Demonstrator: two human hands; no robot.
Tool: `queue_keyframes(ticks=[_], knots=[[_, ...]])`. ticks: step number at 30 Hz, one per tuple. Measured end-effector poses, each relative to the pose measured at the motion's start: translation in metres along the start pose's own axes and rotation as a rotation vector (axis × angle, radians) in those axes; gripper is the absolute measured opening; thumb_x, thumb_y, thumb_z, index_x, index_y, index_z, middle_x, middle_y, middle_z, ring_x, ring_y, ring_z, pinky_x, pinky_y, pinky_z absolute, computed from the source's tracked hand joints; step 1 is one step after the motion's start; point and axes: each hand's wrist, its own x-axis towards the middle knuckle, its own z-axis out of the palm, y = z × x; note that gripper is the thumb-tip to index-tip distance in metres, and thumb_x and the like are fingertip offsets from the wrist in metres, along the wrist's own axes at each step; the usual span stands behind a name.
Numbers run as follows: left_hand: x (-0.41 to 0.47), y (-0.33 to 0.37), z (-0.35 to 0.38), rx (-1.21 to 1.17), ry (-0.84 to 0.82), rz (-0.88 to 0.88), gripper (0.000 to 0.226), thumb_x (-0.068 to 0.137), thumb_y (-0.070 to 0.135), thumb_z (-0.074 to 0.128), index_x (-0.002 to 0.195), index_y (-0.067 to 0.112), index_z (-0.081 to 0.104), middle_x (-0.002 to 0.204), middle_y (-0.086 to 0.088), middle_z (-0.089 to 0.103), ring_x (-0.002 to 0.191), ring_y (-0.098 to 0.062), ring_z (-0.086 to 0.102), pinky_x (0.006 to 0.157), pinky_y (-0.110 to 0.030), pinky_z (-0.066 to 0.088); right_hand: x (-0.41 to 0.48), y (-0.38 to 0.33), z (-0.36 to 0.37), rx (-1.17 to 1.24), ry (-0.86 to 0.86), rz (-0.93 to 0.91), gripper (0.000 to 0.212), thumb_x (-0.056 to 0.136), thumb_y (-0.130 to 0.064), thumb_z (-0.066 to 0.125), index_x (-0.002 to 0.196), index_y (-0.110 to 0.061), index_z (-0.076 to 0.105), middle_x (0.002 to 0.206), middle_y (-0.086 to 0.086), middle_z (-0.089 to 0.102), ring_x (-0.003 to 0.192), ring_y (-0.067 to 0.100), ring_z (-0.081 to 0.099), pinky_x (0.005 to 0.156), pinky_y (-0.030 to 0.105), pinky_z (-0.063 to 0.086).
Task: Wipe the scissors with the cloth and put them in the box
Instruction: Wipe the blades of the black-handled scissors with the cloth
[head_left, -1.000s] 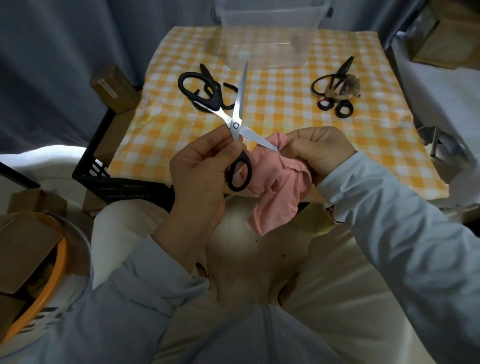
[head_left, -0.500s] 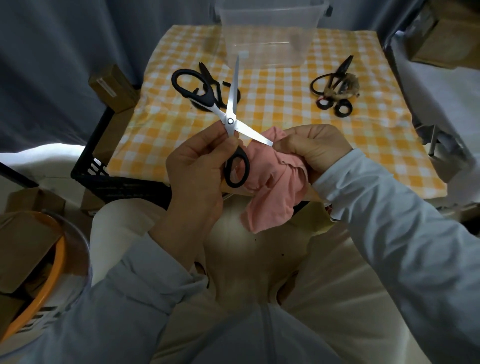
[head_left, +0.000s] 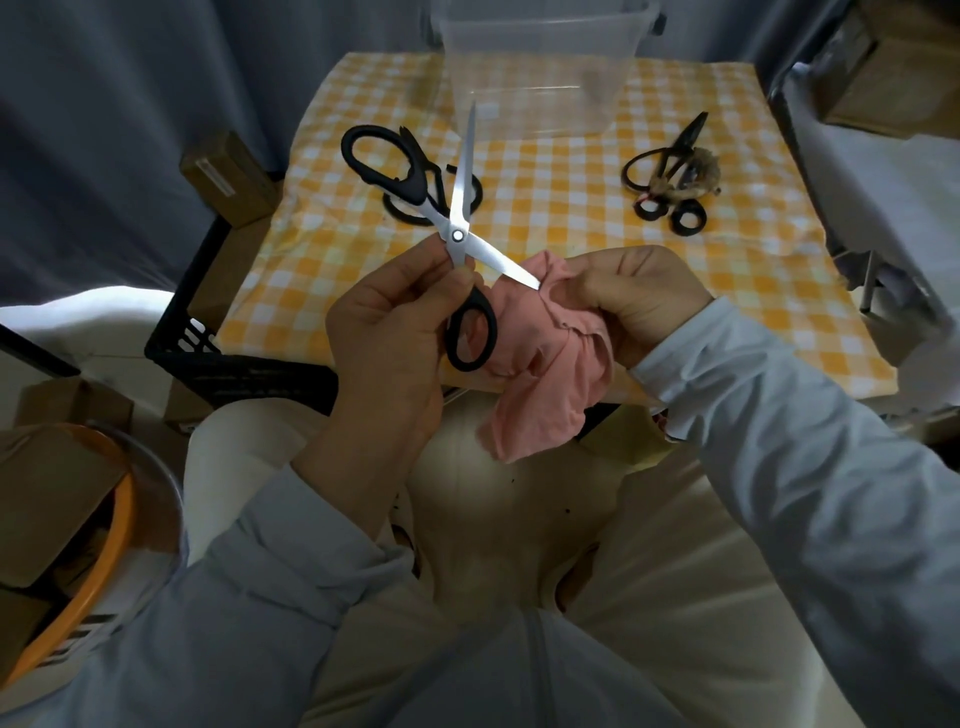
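Note:
My left hand (head_left: 387, 332) grips a pair of black-handled scissors (head_left: 459, 228) near the pivot, blades spread wide apart. One blade points up toward the box, the other slants right, its tip touching the pink cloth (head_left: 545, 364). My right hand (head_left: 631, 296) bunches that cloth at the blade tip; the rest hangs down over my lap. A clear plastic box (head_left: 540, 78) stands at the far edge of the yellow checked table (head_left: 571, 208).
Another black-handled pair of scissors (head_left: 415, 208) lies on the table left of centre, partly behind the held pair. Small black scissors with a brownish tuft (head_left: 675, 179) lie at the right. A black crate (head_left: 218, 358) and cardboard boxes (head_left: 228, 176) stand at the table's left side.
The held scissors have risen and opened wider, the upper blade swinging more upright. My right hand with the cloth has slid out along the lower blade to its tip.

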Motion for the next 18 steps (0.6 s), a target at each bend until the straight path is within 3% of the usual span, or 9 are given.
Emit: queue_keyframes(ticks=[6, 13, 18], knots=[[-0.0009, -0.0006, 0.0016, -0.004, 0.000, 0.007, 0.025, 0.080, -0.009, 0.063, 0.087, 0.015, 0.070, 0.072, 0.007, 0.072, 0.074, -0.013, 0.068, 0.066, -0.024, 0.056, 0.0022, 0.0018, 0.0030, -0.063, 0.080, -0.022, 0.026, 0.071, 0.009, 0.063, 0.056, -0.010, 0.072, 0.052, 0.006, 0.065, 0.048, 0.014, 0.059, 0.054, 0.023, 0.054], [-0.0003, -0.0033, 0.0006, 0.013, 0.030, -0.013, 0.030, 0.079, -0.008, 0.064, 0.103, 0.010, 0.068, 0.077, 0.003, 0.071, 0.080, -0.017, 0.067, 0.071, -0.028, 0.058, 0.0030, 0.0023, 0.0027, -0.129, 0.098, -0.037, 0.023, 0.071, 0.010, 0.062, 0.058, -0.007, 0.071, 0.050, 0.006, 0.062, 0.046, 0.015, 0.055, 0.052, 0.023, 0.051], [-0.0009, -0.0044, 0.0007, 0.006, 0.026, -0.018, 0.025, 0.079, -0.008, 0.065, 0.094, 0.012, 0.070, 0.074, 0.006, 0.072, 0.077, -0.015, 0.067, 0.070, -0.026, 0.058, 0.0025, 0.0005, 0.0014, -0.090, 0.055, -0.030, 0.030, 0.072, 0.014, 0.057, 0.057, -0.007, 0.071, 0.050, 0.007, 0.063, 0.044, 0.014, 0.057, 0.050, 0.021, 0.052]])
